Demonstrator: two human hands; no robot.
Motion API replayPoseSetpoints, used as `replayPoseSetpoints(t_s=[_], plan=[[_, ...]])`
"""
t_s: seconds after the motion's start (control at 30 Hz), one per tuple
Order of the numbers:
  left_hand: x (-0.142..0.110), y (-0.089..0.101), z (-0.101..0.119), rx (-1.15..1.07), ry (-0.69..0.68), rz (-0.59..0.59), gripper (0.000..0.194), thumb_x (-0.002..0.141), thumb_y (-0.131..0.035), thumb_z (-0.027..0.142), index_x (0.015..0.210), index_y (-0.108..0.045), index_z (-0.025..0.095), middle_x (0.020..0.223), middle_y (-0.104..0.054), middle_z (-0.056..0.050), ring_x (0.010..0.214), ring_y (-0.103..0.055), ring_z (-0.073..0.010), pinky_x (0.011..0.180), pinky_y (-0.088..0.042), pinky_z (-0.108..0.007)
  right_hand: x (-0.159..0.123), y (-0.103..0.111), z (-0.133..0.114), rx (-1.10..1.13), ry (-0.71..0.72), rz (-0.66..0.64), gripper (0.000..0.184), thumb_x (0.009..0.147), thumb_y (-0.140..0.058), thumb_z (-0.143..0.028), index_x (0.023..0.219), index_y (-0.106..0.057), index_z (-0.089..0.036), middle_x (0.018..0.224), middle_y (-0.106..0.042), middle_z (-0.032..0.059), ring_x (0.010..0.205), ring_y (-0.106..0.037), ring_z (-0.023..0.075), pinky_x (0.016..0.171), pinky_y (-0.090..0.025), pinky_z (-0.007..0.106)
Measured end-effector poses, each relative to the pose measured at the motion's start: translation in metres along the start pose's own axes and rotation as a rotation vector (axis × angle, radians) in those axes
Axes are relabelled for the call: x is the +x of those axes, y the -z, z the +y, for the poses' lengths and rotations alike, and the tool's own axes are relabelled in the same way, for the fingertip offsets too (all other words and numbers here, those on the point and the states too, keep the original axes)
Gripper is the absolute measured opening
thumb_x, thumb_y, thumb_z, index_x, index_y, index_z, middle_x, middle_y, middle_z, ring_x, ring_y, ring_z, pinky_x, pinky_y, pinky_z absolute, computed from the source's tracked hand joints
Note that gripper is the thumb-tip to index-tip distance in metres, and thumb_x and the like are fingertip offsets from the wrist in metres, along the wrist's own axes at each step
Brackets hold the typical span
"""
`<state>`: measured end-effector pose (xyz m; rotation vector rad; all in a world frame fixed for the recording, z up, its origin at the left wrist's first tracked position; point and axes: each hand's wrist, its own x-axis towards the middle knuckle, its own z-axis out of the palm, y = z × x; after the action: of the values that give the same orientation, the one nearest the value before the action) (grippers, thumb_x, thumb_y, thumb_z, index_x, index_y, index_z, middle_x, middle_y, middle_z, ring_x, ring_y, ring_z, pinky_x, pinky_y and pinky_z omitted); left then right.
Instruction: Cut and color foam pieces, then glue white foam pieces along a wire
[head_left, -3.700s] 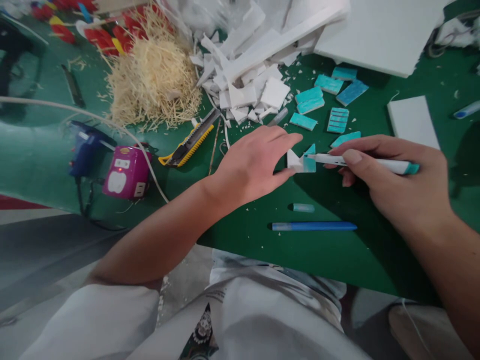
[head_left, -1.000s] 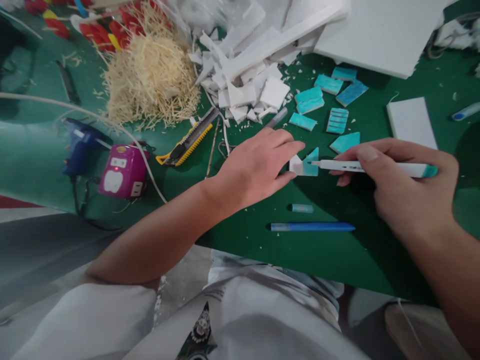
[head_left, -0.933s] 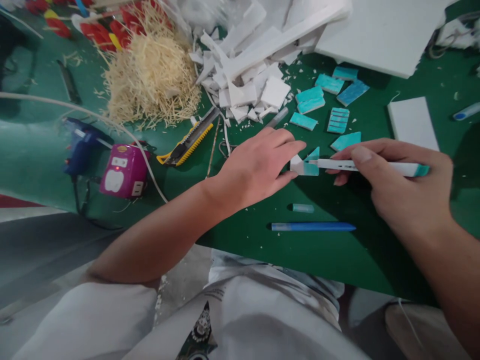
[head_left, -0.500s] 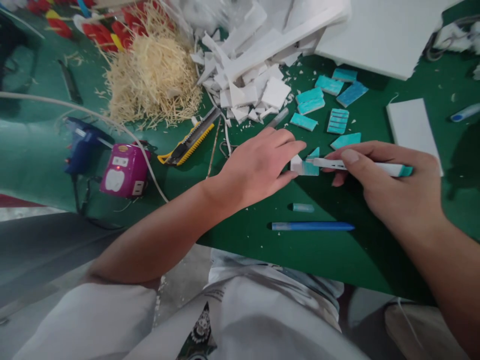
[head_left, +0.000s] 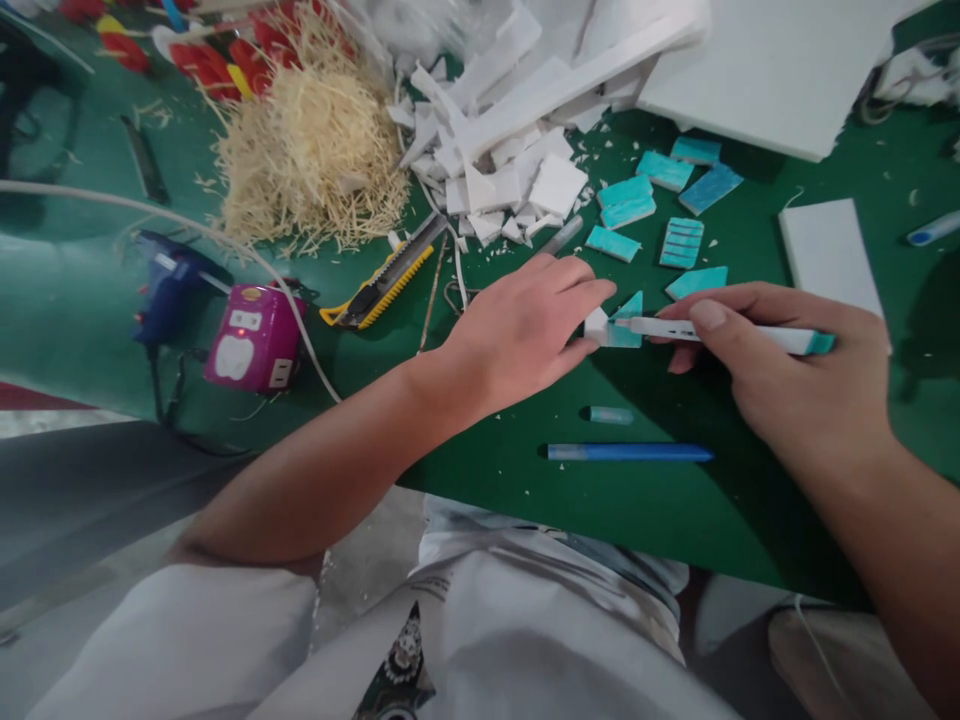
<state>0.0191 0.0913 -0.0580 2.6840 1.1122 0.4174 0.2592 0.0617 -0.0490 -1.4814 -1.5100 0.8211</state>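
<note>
Between the thumb and fingers of my left hand (head_left: pixel 529 320) is a small foam piece (head_left: pixel 624 332), white at its left end and turquoise at its right. My right hand (head_left: pixel 799 355) is closed around a white marker (head_left: pixel 739 333) with a turquoise end, its tip touching the coloured part of that piece. Several turquoise-coloured foam pieces (head_left: pixel 627 202) lie beyond my hands, one of them striped with dark lines (head_left: pixel 682 243). Nearer to me rest a blue marker (head_left: pixel 630 452) and a small translucent pen cap (head_left: pixel 610 415).
A yellow utility knife (head_left: pixel 386 272) lies left of my left hand, beside a magenta power adapter (head_left: pixel 253 338) and a blue glue gun (head_left: pixel 169 280). Behind are wood shavings (head_left: pixel 315 150), white foam scraps (head_left: pixel 517 180) and a large foam board (head_left: pixel 765 75). A white foam block (head_left: pixel 832 255) is at right.
The whole view has shifted slightly, so everything sits a little further right. Both hands keep their holds, and the marker tip stays on the foam piece.
</note>
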Motion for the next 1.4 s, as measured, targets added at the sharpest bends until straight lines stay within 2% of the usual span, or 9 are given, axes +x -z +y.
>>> replayPoseSetpoints(t_s=[0.13, 0.23, 0.37, 0.5, 0.63, 0.9, 1.03, 1.3, 1.4], plan=[[0.001, 0.001, 0.000, 0.012, -0.013, 0.004, 0.039, 0.105, -0.064, 0.025, 0.142, -0.065, 0.013, 0.133, -0.072, -0.014, 0.122, -0.069, -0.0296, 0.107, -0.058, -0.043, 0.001, 0.001, -0.004, -0.005, -0.059, -0.065, 0.023, 0.090, -0.079, -0.034, 0.067, -0.083, -0.030, 0.060, -0.072, -0.0015, 0.055, -0.064, 0.0142, 0.056, -0.054, 0.030], [0.001, 0.001, 0.000, 0.018, -0.015, 0.004, 0.039, 0.105, -0.065, 0.024, 0.142, -0.065, 0.013, 0.133, -0.072, -0.013, 0.121, -0.069, -0.0291, 0.107, -0.058, -0.043, 0.000, 0.001, -0.010, 0.024, -0.111, -0.025, 0.023, 0.088, -0.079, -0.031, 0.066, -0.083, -0.030, 0.064, -0.074, -0.0018, 0.052, -0.063, 0.0134, 0.055, -0.054, 0.030], [0.001, 0.000, 0.000, 0.012, -0.004, -0.002, 0.038, 0.105, -0.065, 0.027, 0.141, -0.066, 0.014, 0.133, -0.072, -0.013, 0.122, -0.068, -0.0298, 0.106, -0.058, -0.044, 0.001, 0.000, -0.012, 0.012, -0.089, -0.014, 0.013, 0.087, -0.080, -0.031, 0.075, -0.086, -0.030, 0.065, -0.074, -0.0021, 0.057, -0.066, 0.0146, 0.061, -0.057, 0.032], [0.000, -0.001, -0.001, 0.014, -0.006, 0.010, 0.039, 0.106, -0.063, 0.027, 0.143, -0.064, 0.016, 0.134, -0.072, -0.012, 0.123, -0.068, -0.0290, 0.105, -0.058, -0.044, 0.003, 0.001, -0.011, 0.000, -0.086, -0.084, 0.026, 0.088, -0.078, -0.037, 0.063, -0.080, -0.029, 0.059, -0.071, -0.0014, 0.053, -0.063, 0.0151, 0.054, -0.053, 0.031], [0.001, -0.001, -0.001, 0.022, -0.013, 0.009, 0.040, 0.104, -0.064, 0.025, 0.143, -0.064, 0.015, 0.134, -0.072, -0.012, 0.124, -0.068, -0.0292, 0.106, -0.058, -0.042, 0.002, 0.001, -0.011, 0.009, -0.073, -0.029, 0.019, 0.089, -0.077, -0.033, 0.073, -0.084, -0.029, 0.060, -0.071, -0.0021, 0.056, -0.065, 0.0143, 0.056, -0.053, 0.029], [0.002, 0.001, 0.001, 0.009, -0.015, -0.002, 0.037, 0.106, -0.061, 0.025, 0.141, -0.066, 0.013, 0.131, -0.071, -0.014, 0.122, -0.067, -0.0295, 0.105, -0.057, -0.043, 0.001, 0.001, -0.012, 0.030, -0.092, -0.018, 0.018, 0.086, -0.076, -0.033, 0.071, -0.084, -0.029, 0.065, -0.074, -0.0021, 0.057, -0.066, 0.0147, 0.060, -0.054, 0.032], [0.002, 0.001, 0.001, 0.006, -0.008, -0.009, 0.038, 0.106, -0.060, 0.027, 0.141, -0.065, 0.014, 0.133, -0.071, -0.014, 0.122, -0.068, -0.0295, 0.105, -0.057, -0.043, 0.002, 0.002, -0.014, 0.010, -0.098, -0.091, 0.025, 0.086, -0.077, -0.035, 0.061, -0.079, -0.028, 0.059, -0.070, -0.0019, 0.053, -0.064, 0.0147, 0.056, -0.054, 0.032], [-0.001, 0.001, 0.001, -0.071, -0.002, 0.000, 0.054, 0.098, -0.048, 0.006, 0.151, -0.058, 0.011, 0.153, -0.065, -0.015, 0.138, -0.063, -0.0274, 0.119, -0.051, -0.044, -0.002, 0.001, -0.013, 0.094, -0.066, 0.073, 0.023, 0.090, -0.074, -0.020, 0.070, -0.082, -0.028, 0.067, -0.075, -0.0041, 0.051, -0.064, 0.0109, 0.054, -0.054, 0.028], [-0.002, 0.002, 0.004, -0.066, 0.047, 0.026, 0.052, 0.103, -0.056, 0.019, 0.154, -0.055, 0.010, 0.146, -0.066, -0.016, 0.135, -0.064, -0.0295, 0.117, -0.052, -0.045, -0.002, 0.001, -0.012, 0.084, -0.050, 0.077, 0.024, 0.091, -0.074, -0.019, 0.070, -0.082, -0.028, 0.066, -0.074, -0.0044, 0.051, -0.064, 0.0104, 0.055, -0.054, 0.028]])
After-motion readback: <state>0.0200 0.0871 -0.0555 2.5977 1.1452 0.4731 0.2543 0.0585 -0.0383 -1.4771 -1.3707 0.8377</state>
